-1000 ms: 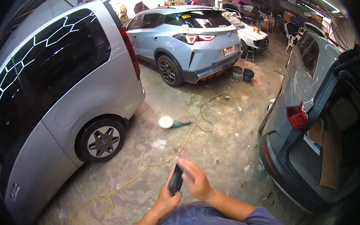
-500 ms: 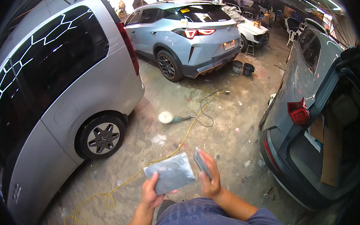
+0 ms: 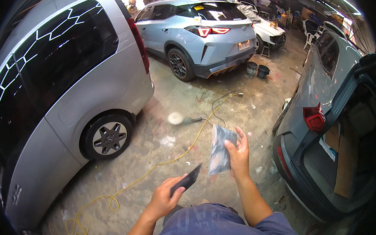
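My left hand (image 3: 162,199) is closed around one edge of a thin dark flat plate (image 3: 191,179), thumb on the near side, the plate tilted so its face shows only narrowly. To its right and higher, my right hand (image 3: 239,156) grips a thin rectangular plate (image 3: 218,152), grey and smeared with pale and pinkish streaks. The right thumb lies on its face. A small gap separates the two plates. Both are held up over the floor in front of my body.
A polisher (image 3: 184,119) with a round pale pad lies on the concrete, beside a yellow cord (image 3: 186,153). A silver van (image 3: 70,90) stands left, a light blue car (image 3: 208,34) ahead, and a grey car (image 3: 300,153) with its rear open right. Two buckets (image 3: 262,72) stand behind the blue car.
My right hand has moved up and right, its plate now showing a broad smeared face. My left hand's plate, broad before, now appears narrow and dark.
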The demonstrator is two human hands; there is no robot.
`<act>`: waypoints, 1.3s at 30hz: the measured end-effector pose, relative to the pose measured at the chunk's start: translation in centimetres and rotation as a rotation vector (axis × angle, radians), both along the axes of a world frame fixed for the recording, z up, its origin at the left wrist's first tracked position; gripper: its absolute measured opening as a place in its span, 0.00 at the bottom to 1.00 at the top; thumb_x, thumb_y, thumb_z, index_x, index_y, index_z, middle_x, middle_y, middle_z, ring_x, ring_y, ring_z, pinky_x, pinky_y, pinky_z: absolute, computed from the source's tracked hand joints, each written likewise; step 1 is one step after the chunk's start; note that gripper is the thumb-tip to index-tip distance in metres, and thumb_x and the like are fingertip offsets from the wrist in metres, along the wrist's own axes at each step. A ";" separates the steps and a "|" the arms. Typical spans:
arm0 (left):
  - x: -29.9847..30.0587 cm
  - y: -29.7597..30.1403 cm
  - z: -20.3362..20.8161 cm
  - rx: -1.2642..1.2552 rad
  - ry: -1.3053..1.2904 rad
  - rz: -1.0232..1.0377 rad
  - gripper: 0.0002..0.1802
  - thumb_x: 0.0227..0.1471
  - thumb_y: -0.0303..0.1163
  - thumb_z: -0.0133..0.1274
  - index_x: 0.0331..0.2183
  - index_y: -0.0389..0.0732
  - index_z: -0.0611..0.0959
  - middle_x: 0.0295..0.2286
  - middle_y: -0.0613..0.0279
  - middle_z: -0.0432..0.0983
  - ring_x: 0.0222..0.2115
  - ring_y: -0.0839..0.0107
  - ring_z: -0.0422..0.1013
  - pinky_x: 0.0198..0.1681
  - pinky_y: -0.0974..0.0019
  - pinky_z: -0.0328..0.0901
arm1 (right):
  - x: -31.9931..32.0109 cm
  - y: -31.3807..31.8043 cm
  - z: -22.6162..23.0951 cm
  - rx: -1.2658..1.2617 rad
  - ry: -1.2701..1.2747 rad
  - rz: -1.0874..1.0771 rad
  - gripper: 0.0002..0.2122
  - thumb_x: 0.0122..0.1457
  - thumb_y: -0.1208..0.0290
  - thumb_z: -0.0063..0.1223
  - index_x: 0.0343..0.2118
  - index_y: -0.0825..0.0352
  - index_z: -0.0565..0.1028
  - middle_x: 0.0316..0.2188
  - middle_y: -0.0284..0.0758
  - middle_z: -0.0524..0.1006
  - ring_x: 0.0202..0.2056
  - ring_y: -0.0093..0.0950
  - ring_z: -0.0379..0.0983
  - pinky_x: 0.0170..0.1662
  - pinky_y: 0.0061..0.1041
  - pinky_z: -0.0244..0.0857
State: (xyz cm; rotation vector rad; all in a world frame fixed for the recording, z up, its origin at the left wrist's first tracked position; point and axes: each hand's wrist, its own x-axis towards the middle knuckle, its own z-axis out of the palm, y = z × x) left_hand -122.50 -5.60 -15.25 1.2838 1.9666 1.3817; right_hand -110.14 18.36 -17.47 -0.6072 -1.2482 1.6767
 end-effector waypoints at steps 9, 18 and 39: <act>0.1 0.8 -0.4 0.083 0.039 0.300 0.12 0.56 0.29 0.58 0.41 0.32 0.82 0.34 0.52 0.81 0.33 0.61 0.77 0.38 0.65 0.70 | -0.3 -7.6 -3.8 0.023 -0.125 0.352 0.28 0.62 0.74 0.57 0.61 0.74 0.59 0.55 0.43 0.68 0.55 0.26 0.65 0.58 0.25 0.60; 2.3 1.4 -1.9 0.329 -0.901 0.024 0.22 0.62 0.31 0.53 0.55 0.32 0.72 0.47 0.60 0.76 0.47 0.74 0.71 0.53 0.68 0.65 | 0.7 -6.7 -2.6 -0.583 0.097 0.515 0.18 0.62 0.71 0.58 0.53 0.68 0.69 0.45 0.35 0.78 0.45 0.24 0.76 0.49 0.26 0.70; -5.2 -1.2 -1.0 0.204 -0.584 0.239 0.15 0.64 0.35 0.49 0.30 0.35 0.82 0.24 0.66 0.76 0.28 0.79 0.70 0.35 0.71 0.65 | 3.8 -4.0 0.0 -0.224 -0.290 0.689 0.12 0.63 0.71 0.55 0.46 0.71 0.74 0.38 0.33 0.79 0.39 0.20 0.75 0.43 0.24 0.71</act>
